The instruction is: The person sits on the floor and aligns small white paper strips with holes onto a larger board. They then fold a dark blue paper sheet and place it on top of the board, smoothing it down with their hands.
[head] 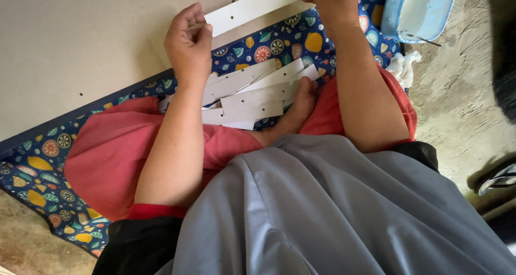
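Fingers of left hand (188,41) and right hand (330,1) pinched on one white punched card strip (252,6) over patterned mat (279,41).

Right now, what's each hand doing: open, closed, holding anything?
Left hand: closed, pinching the near end of the white punched card strip.
Right hand: closed on the same strip's far end.

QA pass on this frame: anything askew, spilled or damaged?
Minor only. The white punched strips lie in a loose, fanned pile on the patterned mat, not stacked square. No spill or damage shows. Both hands hold one strip flat.
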